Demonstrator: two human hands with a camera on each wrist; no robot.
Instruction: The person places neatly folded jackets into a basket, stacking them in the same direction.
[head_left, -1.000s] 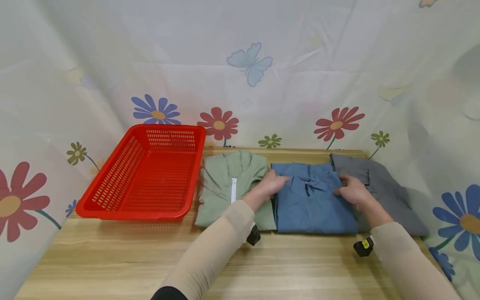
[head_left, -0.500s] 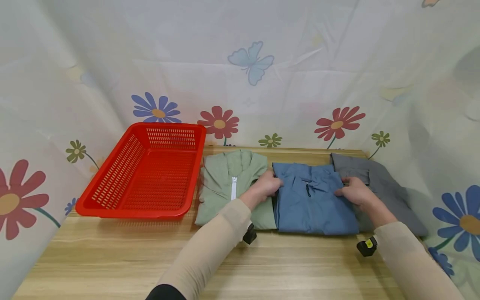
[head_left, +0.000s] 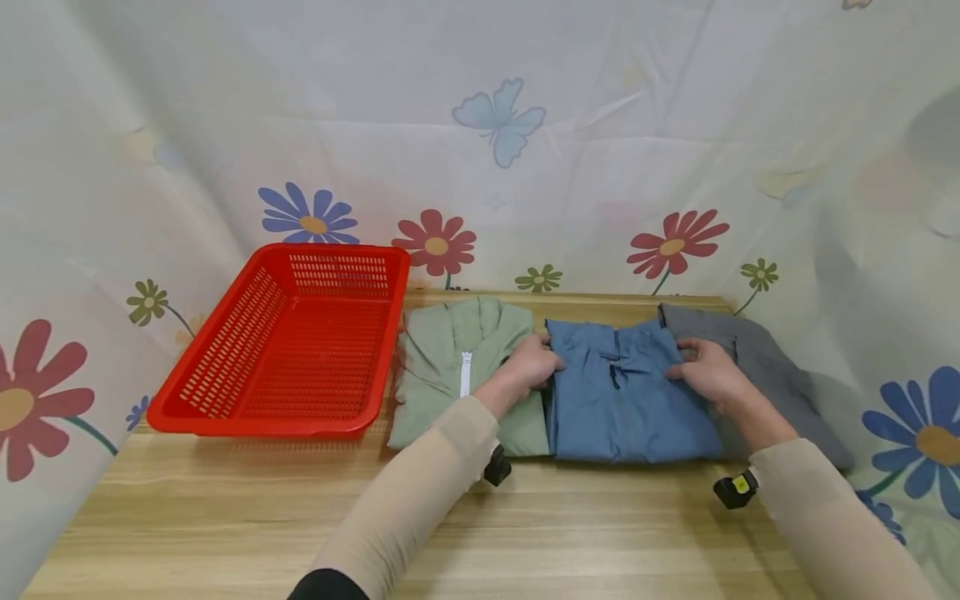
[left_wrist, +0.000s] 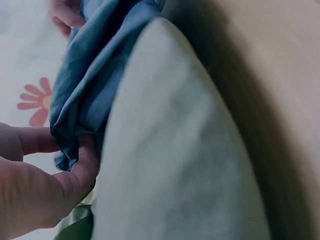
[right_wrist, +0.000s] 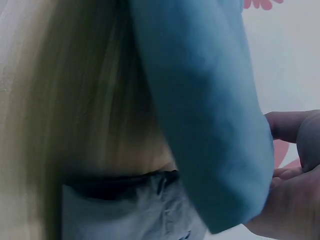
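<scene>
A folded blue jacket with a short dark zip pull lies between two other folded garments in the head view. My left hand pinches its left edge; in the left wrist view, thumb and fingers close on the bunched blue cloth. At the opposite edge, my right hand grips the jacket, its fingers partly hidden behind the cloth in the right wrist view. The jacket's near edge looks slightly raised off the table. A folded light green jacket with a white zip sits under my left wrist.
A red plastic basket with slotted walls stands at the left. Folded grey clothing lies at the right, partly behind my right hand. Flower-printed cloth hangs behind and beside the wooden table.
My left hand has shifted a little left to the blue jacket's edge and now grips it. The jacket has risen slightly, its top bunching more. The right hand stays at its side.
</scene>
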